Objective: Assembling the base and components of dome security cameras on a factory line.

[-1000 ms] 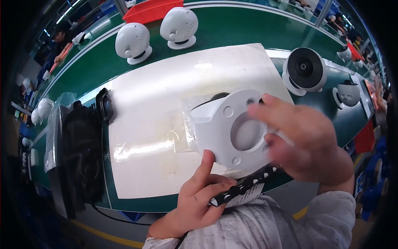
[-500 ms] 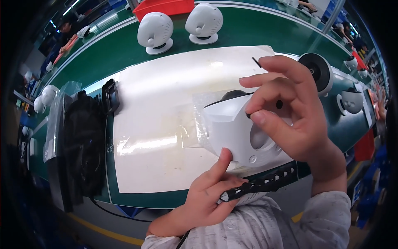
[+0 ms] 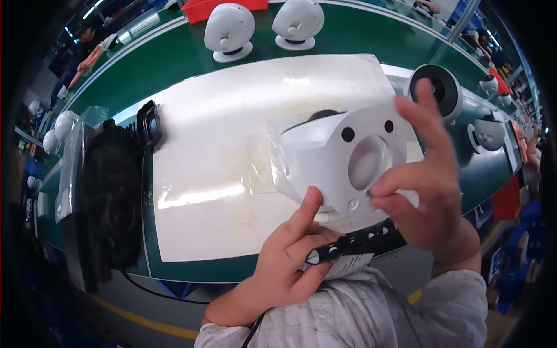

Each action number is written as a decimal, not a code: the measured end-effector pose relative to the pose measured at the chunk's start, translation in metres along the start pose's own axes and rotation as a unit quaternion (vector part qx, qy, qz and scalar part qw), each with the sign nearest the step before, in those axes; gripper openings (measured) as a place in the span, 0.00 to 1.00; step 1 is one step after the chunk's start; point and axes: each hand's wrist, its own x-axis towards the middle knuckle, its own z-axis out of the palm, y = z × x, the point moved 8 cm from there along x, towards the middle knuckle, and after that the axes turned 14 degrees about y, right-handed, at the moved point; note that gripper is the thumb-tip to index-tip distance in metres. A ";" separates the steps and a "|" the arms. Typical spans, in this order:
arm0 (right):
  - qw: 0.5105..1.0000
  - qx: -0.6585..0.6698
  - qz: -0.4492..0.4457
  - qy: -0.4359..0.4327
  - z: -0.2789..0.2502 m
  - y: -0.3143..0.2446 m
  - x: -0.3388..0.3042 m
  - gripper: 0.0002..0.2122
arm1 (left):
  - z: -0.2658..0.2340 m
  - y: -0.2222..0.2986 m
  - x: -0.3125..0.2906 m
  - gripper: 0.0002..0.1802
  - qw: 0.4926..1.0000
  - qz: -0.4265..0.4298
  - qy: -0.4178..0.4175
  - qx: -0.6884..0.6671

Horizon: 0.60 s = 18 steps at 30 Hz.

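A white rounded plastic housing (image 3: 313, 162) lies tilted over a clear plastic bag (image 3: 272, 168), its underside with an oval recess toward me. Two black round pads (image 3: 347, 134) sit on that underside above the recess. My left hand (image 3: 290, 255) grips a black strip with rows of round white gaps (image 3: 348, 246), and its thumb touches the housing's lower edge. Beside the recess, at its lower right, my right hand (image 3: 426, 197) pinches thumb and forefinger together; what lies between them is too small to make out. Its other fingers are raised and blurred.
A white mat (image 3: 203, 145) covers the green bench. Two white fan-like units (image 3: 229, 30) stand at the back by a red bin (image 3: 197, 7). A round black-faced unit (image 3: 435, 93) stands at right. Black bags (image 3: 110, 197) and a black case (image 3: 149, 124) lie left.
My right hand has moved down from the upper left of the recess to its lower right. Both black pads on the housing now show uncovered. The view has shifted slightly.
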 end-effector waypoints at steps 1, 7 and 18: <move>0.998 0.022 0.045 -0.043 0.009 0.000 -0.002 0.04 | 0.001 -0.001 0.000 0.10 1.000 -0.004 0.000 -0.001; 0.996 -0.022 0.049 -0.077 0.018 -0.004 -0.009 0.05 | -0.001 -0.001 0.000 0.10 0.999 0.004 0.018 -0.034; 0.991 -0.109 0.026 -0.077 0.001 -0.012 -0.039 0.18 | 0.001 -0.004 -0.001 0.12 0.998 -0.010 0.042 -0.046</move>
